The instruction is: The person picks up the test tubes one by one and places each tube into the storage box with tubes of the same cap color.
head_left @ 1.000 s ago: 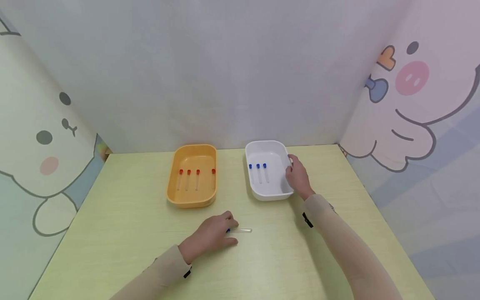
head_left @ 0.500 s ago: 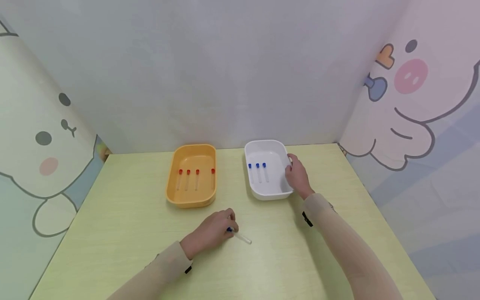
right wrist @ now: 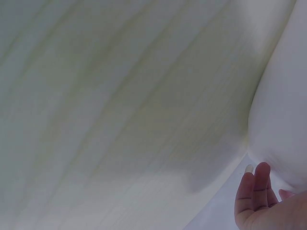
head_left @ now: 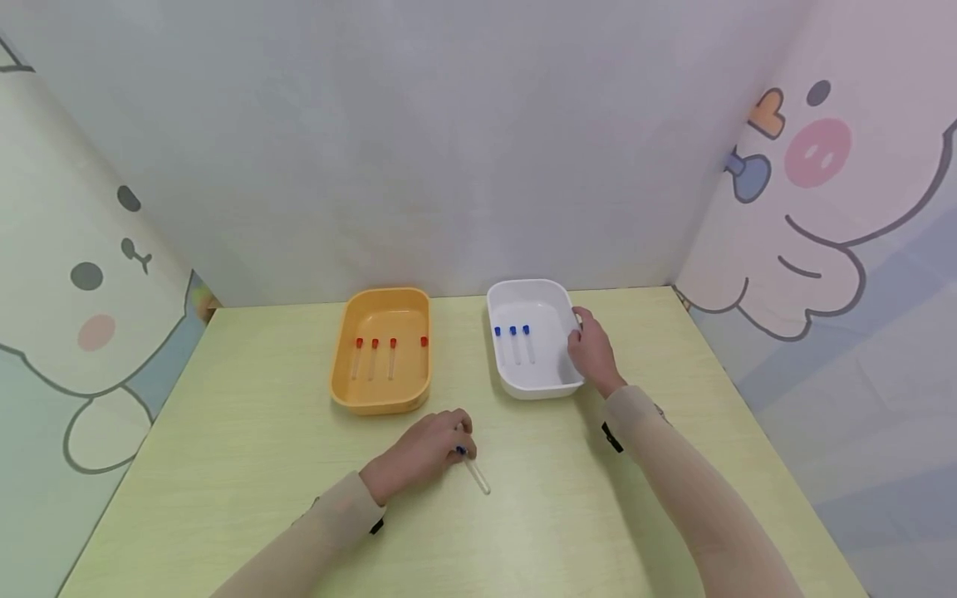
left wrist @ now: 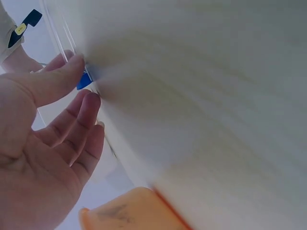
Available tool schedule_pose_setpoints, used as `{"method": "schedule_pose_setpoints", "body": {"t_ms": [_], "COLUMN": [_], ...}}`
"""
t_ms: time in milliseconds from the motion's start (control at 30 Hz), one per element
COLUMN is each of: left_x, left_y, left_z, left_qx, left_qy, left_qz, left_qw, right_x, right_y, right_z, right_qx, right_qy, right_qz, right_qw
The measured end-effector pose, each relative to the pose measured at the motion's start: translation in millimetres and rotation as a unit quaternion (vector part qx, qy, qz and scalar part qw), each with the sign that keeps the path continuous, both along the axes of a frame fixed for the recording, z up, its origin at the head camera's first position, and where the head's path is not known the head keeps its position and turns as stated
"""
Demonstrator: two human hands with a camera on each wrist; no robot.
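Note:
My left hand [head_left: 420, 451] pinches a clear test tube [head_left: 478, 477] near its blue cap, low over the table in front of the trays. In the left wrist view, thumb and forefinger meet beside the blue cap [left wrist: 84, 80], while the other fingers are loosely bent. The tube's clear end points toward the near right in the head view. At the right, my right hand [head_left: 596, 353] grips the side rim of a white tray [head_left: 540, 391], thumb over the inner edge and fingers outside. Three blue-capped tubes [head_left: 516, 347] lie side by side in that tray.
Left of the white tray stands an orange tray [head_left: 380, 406] holding several red-capped tubes [head_left: 374, 361]. Both trays sit toward the back of the pale wooden table [head_left: 224, 432], before a light curtain [head_left: 449, 149]. Cartoon-printed panels flank both sides.
The left hand's thumb and fingers have closed on the tube. Its clear end has swung from pointing right to pointing toward the near right. The right hand and trays stay put.

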State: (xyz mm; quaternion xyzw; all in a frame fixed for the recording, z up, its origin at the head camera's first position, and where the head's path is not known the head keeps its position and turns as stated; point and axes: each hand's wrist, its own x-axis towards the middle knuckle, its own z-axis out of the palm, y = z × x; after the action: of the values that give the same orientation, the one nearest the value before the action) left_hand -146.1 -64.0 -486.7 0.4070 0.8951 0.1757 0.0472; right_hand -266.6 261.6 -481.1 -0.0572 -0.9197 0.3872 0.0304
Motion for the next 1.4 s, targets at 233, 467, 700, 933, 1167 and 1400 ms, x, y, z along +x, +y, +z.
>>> {"method": "schedule_pose_setpoints", "body": {"t_ms": [233,467,700,933,1167,1400], "left_x": [-4.2,4.5,17.9,28.7,33.5,29.7], "left_y": [-3,-3,4,16,26,28], "left_z": [-1.9,2.9,3.9,-3.9,-7.6,-7.0], "left_qx": [-0.016,-0.024,-0.057,-0.076,-0.111,-0.080], "left_qy": [-0.029,-0.039,-0.045,-0.050,-0.020,-0.029], "left_qz": [0.030,0.084,0.106,0.134,0.160,0.150], "left_qw": [0.9990,0.9954,0.9916,0.9868,0.9807,0.9850], "right_x": [-1.0,-0.3,1.3,0.9,1.0,1.0], "right_y": [0,0,-1,0,-1,-2], "right_z": [-2.7,-0.6,1.5,0.9,1.6,1.6], "right_qx": [0.005,0.001,0.003,0.007,0.008,0.007], "right_qy": [0.004,0.001,0.000,0.004,0.005,0.001], "right_qz": [-0.002,-0.006,-0.004,-0.001,-0.002,-0.004], "right_qw": [1.000,1.000,1.000,1.000,1.000,1.000]}}
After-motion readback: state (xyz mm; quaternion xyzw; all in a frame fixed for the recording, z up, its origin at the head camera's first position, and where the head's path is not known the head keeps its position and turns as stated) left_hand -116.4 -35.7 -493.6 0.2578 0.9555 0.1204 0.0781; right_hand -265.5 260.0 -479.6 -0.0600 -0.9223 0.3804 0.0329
